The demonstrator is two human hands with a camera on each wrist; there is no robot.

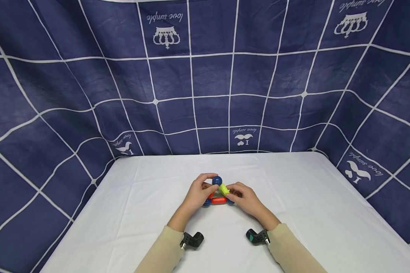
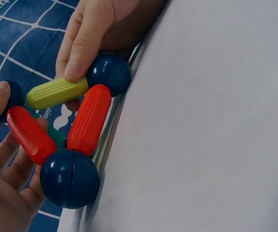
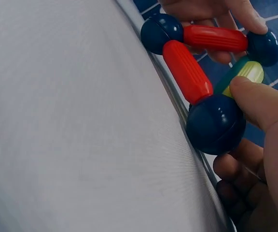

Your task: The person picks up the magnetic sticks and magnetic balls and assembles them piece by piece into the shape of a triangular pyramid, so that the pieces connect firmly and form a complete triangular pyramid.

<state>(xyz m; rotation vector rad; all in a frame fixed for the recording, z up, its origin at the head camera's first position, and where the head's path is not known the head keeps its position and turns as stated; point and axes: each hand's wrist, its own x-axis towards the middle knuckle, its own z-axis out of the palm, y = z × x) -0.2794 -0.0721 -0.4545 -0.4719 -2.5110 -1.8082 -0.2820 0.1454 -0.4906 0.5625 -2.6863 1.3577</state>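
Note:
A frame of magnetic rods and balls stands low over the table. My left hand [image 1: 196, 194] pinches the top blue ball [image 1: 217, 180] between thumb and fingers. A red rod [image 2: 30, 135] runs down from it to another blue ball [image 2: 70, 179]. A second red rod [image 1: 219, 200] joins that one to the right blue ball [image 3: 216, 124]. With thumb and fingers, my right hand [image 1: 248, 200] holds a yellow rod [image 2: 57, 93], which slants from the right ball toward the top ball. Behind these, a teal rod [image 3: 230, 76] shows partly hidden.
White cloth covers the table [image 1: 130, 227]. Blue grid-patterned curtain [image 1: 212, 76] hangs behind it and along both sides. Dark wrist cameras [image 1: 193, 240] are strapped at both sleeves.

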